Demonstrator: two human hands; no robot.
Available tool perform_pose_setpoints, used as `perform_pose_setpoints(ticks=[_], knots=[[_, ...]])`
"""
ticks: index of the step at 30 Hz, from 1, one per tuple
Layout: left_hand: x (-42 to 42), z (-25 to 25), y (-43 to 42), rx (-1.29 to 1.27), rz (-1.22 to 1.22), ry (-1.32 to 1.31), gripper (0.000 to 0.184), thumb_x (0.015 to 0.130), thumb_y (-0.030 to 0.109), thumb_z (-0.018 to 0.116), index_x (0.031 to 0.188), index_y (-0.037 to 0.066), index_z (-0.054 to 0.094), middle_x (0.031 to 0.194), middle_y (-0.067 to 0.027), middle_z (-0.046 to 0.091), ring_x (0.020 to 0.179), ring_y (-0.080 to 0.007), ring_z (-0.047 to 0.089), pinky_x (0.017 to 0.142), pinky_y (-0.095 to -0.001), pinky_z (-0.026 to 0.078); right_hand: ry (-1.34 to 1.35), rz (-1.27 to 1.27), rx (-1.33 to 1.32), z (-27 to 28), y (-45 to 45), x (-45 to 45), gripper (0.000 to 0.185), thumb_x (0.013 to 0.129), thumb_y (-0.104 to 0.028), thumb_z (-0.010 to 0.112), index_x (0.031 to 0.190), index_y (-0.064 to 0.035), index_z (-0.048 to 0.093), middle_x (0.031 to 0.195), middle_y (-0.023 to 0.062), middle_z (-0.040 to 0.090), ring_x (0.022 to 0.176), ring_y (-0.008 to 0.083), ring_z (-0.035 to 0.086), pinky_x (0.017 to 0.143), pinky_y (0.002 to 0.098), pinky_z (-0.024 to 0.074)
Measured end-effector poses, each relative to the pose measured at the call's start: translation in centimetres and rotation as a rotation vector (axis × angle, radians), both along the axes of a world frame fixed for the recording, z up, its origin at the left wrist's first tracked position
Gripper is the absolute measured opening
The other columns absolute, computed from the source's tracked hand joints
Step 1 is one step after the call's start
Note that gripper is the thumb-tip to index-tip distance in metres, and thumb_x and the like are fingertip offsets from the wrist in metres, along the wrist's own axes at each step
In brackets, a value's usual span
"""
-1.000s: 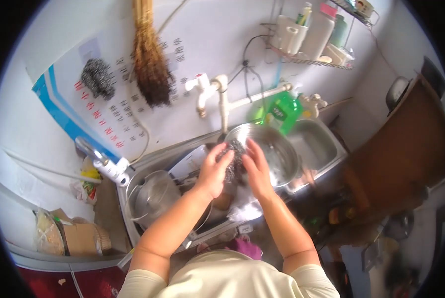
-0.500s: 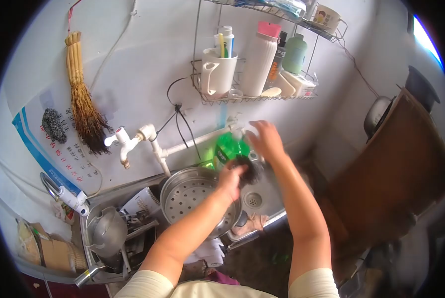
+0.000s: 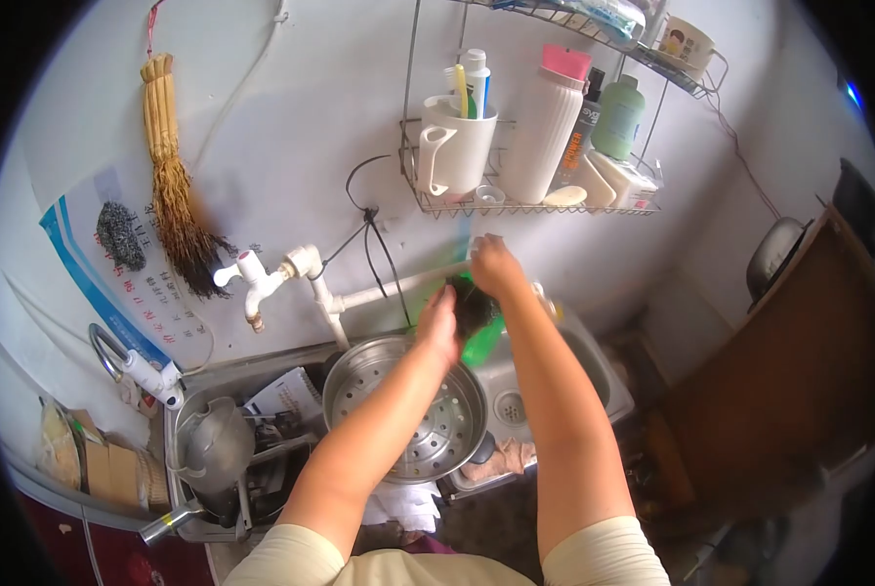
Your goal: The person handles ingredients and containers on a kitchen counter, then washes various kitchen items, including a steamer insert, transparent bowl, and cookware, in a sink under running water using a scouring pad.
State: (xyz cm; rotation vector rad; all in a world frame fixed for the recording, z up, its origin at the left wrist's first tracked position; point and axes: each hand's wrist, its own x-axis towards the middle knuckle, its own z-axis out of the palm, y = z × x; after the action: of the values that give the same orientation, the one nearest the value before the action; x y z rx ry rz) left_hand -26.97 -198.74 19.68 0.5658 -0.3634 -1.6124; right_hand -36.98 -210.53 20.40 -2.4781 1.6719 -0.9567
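My left hand (image 3: 439, 327) is closed around a dark, wiry scouring pad (image 3: 475, 311), holding it in front of a green bottle (image 3: 482, 344). Just above the pad, my right hand (image 3: 497, 268) has its fingers curled in at the bottle's top end. A small whitish bit shows by those fingers, but what they grip is hidden. Both forearms reach over the sink, the left one crossing above a round steel steamer pot (image 3: 437, 444) with a perforated bottom.
The right sink basin (image 3: 589, 361) has a drain, with a crumpled cloth (image 3: 501, 459) at its front edge. Pans (image 3: 213, 454) fill the left basin. A white tap (image 3: 257, 283), a straw brush (image 3: 164, 166) and a loaded wire shelf (image 3: 525, 207) are on the wall.
My right hand has come down and left, its spread fingers now curled at the bottle's top. My left hand has raised the scouring pad slightly towards it. The view has shifted a little.
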Motion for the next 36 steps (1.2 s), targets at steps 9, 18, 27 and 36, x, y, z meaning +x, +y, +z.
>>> perform_pose_setpoints(ticks=[9,18,27,36], knots=[[-0.6,-3.3,-2.9,-0.005,0.024,-0.001,0.027,0.093,0.027,0.038,0.116,0.013,0.044,0.109,-0.0081,0.055,0.094,-0.0266,0.057,0.076,-0.0493,0.049,0.135,-0.033,0.092,1.7,1.1,-0.3,0.029,0.078,-0.015,0.042,0.093,0.001,0.06,0.102,0.0226,0.055,0.095,0.0373,0.054,0.086,0.0423,0.0419],[-0.9,-2.0,-2.3,-0.01,0.007,0.006,0.027,0.093,0.026,0.038,0.117,0.014,0.044,0.109,-0.0079,0.055,0.093,-0.0255,0.058,0.073,-0.0472,0.05,0.1,-0.064,0.128,0.1,1.1,-0.1,0.03,0.078,-0.018,0.043,0.092,0.0014,0.061,0.102,0.0242,0.055,0.099,0.0377,0.052,0.089,0.0434,0.0401],[-0.8,-3.3,-2.2,-0.041,0.026,0.071,0.028,0.093,0.026,0.038,0.118,0.013,0.043,0.112,-0.0095,0.053,0.096,-0.0266,0.057,0.076,-0.0482,0.05,0.096,-0.047,-0.1,-3.1,-0.5,-0.8,0.033,0.086,-0.024,0.041,0.097,0.0001,0.061,0.111,0.0173,0.054,0.112,0.0346,0.044,0.093,0.0478,0.0365],[-0.9,-3.0,-1.0,-0.039,0.03,0.038,0.029,0.093,0.027,0.04,0.118,0.013,0.043,0.111,-0.0085,0.054,0.095,-0.0257,0.057,0.074,-0.0483,0.05,0.094,-0.024,-0.15,-1.8,0.6,-1.1,0.035,0.087,-0.028,0.042,0.098,-0.0005,0.06,0.115,0.0224,0.05,0.11,0.036,0.045,0.094,0.0471,0.0345]])
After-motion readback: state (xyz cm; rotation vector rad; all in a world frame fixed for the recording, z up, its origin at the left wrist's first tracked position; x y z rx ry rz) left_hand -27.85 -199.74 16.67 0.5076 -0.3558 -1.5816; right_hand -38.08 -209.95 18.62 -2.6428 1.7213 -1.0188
